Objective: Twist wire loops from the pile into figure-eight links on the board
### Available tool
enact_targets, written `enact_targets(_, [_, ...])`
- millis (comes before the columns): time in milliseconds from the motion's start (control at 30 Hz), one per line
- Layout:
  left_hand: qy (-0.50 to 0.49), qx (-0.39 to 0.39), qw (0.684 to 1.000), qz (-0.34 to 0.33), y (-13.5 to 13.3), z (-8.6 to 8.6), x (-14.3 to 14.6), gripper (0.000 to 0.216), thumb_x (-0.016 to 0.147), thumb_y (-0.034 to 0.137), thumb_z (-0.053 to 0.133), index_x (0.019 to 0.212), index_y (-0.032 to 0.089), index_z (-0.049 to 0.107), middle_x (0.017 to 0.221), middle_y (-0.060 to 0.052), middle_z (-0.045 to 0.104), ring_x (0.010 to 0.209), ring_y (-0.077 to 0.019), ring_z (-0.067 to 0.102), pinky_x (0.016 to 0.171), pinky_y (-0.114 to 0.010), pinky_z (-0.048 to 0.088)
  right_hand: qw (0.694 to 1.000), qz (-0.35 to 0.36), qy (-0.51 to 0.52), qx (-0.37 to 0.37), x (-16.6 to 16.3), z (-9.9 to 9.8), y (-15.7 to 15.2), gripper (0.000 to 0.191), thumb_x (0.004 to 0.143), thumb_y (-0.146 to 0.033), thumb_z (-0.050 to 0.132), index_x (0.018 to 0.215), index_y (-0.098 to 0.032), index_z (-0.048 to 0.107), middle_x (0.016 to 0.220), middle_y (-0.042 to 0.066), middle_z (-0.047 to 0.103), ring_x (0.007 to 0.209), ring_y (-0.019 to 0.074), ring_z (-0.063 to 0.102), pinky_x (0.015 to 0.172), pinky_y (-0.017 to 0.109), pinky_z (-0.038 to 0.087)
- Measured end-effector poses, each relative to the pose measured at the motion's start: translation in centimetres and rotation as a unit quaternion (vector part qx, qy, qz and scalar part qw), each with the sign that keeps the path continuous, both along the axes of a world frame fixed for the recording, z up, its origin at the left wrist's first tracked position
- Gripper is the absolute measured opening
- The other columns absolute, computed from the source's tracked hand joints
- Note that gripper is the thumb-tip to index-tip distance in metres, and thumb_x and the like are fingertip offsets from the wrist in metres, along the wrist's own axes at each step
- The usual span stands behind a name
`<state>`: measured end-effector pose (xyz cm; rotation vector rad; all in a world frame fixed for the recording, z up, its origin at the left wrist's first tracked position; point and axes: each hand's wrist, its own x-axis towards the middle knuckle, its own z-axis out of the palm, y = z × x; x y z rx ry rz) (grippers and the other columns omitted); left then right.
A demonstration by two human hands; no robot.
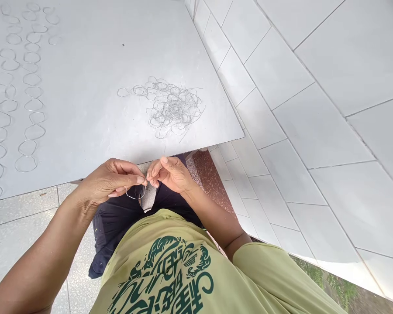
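My left hand (109,181) and my right hand (170,173) meet just below the near edge of a grey board (85,65). Both pinch a thin wire loop (136,194) that hangs down between them, thumb and forefinger pressed together at its top ends. A tangled pile of thin wire pieces (170,107) lies on the board a little beyond my hands. Finished wire loops (26,87) lie on the board's left part in rows.
A white tiled wall (314,109) runs along the right of the board. Speckled floor tiles (19,218) show at lower left, a reddish patch (211,179) under the board's corner. My green shirt and dark shorts fill the bottom.
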<state>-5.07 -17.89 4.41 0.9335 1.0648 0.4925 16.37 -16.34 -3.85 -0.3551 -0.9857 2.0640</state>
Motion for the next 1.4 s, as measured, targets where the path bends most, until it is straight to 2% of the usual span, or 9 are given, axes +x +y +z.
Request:
enact_targets(167, [0.021,-0.016,0.999,-0.031,-0.3,-0.2,0.0,0.022,0.067,0.039,0.094,0.071,0.02,0.085,0.04,0.003,0.041,0.034,-0.0045,0.026,0.035,-0.02,0.011,0.998,0.023,-0.05,-0.013,0.3,0.5,0.1,0.057,0.097,-0.066,0.071,0.07,-0.016,0.073,0.076,0.008,0.075,0.06,0.0158,0.066,0.055,0.029,0.056])
enact_targets(333, [0.047,0.001,0.999,0.009,-0.6,-0.7,-0.5,0.024,0.067,0.043,0.093,0.071,0.021,0.085,0.045,0.001,0.046,0.035,-0.004,0.025,0.034,-0.02,0.011,0.986,-0.064,-0.155,-0.007,0.3,1.4,-0.6,0.052,0.097,-0.065,0.072,0.096,-0.014,0.078,0.091,0.01,0.08,0.069,0.0158,0.072,0.058,0.026,0.058])
enact_targets(433, [0.071,0.0,0.997,0.01,-0.5,-0.7,-0.5,0.024,0.066,0.043,0.093,0.071,0.021,0.084,0.045,0.002,0.045,0.036,-0.0042,0.024,0.035,-0.02,0.011,0.977,-0.083,-0.194,-0.01,0.1,1.8,-1.0,0.054,0.097,-0.066,0.069,0.106,-0.013,0.075,0.089,0.01,0.081,0.064,0.016,0.072,0.052,0.025,0.056])
enact_targets(633, [0.131,0.022,0.99,-0.036,-0.2,-0.6,-0.5,0.016,0.067,0.036,0.09,0.068,0.021,0.083,0.047,0.002,0.044,0.039,-0.0057,0.027,0.037,-0.022,0.015,0.948,-0.051,-0.314,0.004,0.5,2.3,-0.8,0.043,0.103,-0.054,0.063,0.11,-0.013,0.067,0.077,0.008,0.079,0.056,0.0161,0.072,0.042,0.022,0.051])
enact_targets(733, [0.15,0.044,0.987,-0.041,0.0,-0.5,-0.9,0.014,0.071,0.035,0.09,0.071,0.022,0.084,0.051,0.001,0.05,0.041,-0.0059,0.03,0.037,-0.021,0.017,0.952,-0.033,-0.305,-0.004,1.0,2.5,-0.4,0.042,0.102,-0.054,0.066,0.109,-0.013,0.068,0.074,0.006,0.079,0.053,0.015,0.07,0.042,0.021,0.051])
enact_targets(900, [0.08,0.035,0.994,0.066,0.0,-0.5,-1.3,0.029,0.069,0.045,0.096,0.082,0.02,0.086,0.059,-0.001,0.056,0.041,-0.0057,0.034,0.036,-0.021,0.019,0.975,-0.086,-0.199,-0.051,1.4,2.3,-0.1,0.049,0.095,-0.063,0.073,0.097,-0.014,0.073,0.075,0.006,0.079,0.052,0.0143,0.069,0.041,0.021,0.051])
enact_targets(1067, [-0.027,0.037,0.977,0.206,-1.0,-2.2,-0.1,0.045,0.067,0.041,0.099,0.105,0.019,0.088,0.078,-0.005,0.068,0.046,-0.0043,0.04,0.037,-0.019,0.026,0.974,-0.133,-0.17,-0.067,0.9,1.6,-0.1,0.051,0.092,-0.066,0.077,0.095,-0.015,0.072,0.083,0.008,0.082,0.061,0.017,0.075,0.046,0.023,0.057])
enact_targets(1200, [-0.101,0.047,0.947,0.303,-2.3,-3.7,2.0,0.043,0.066,0.033,0.1,0.104,0.018,0.087,0.087,-0.005,0.07,0.054,-0.0041,0.046,0.041,-0.016,0.033,0.973,-0.151,-0.156,-0.079,0.3,1.3,-0.1,0.053,0.092,-0.068,0.076,0.097,-0.016,0.072,0.088,0.009,0.083,0.069,0.0185,0.078,0.053,0.024,0.061])
enact_targets(1400, [-0.142,0.051,0.918,0.367,-2.8,-4.3,4.2,0.034,0.07,0.036,0.099,0.094,0.016,0.087,0.078,-0.004,0.069,0.056,-0.0067,0.053,0.041,-0.017,0.036,0.982,-0.117,-0.118,-0.092,-0.6,1.0,-0.8,0.052,0.092,-0.066,0.076,0.1,-0.015,0.074,0.093,0.01,0.084,0.074,0.0201,0.08,0.058,0.027,0.063])
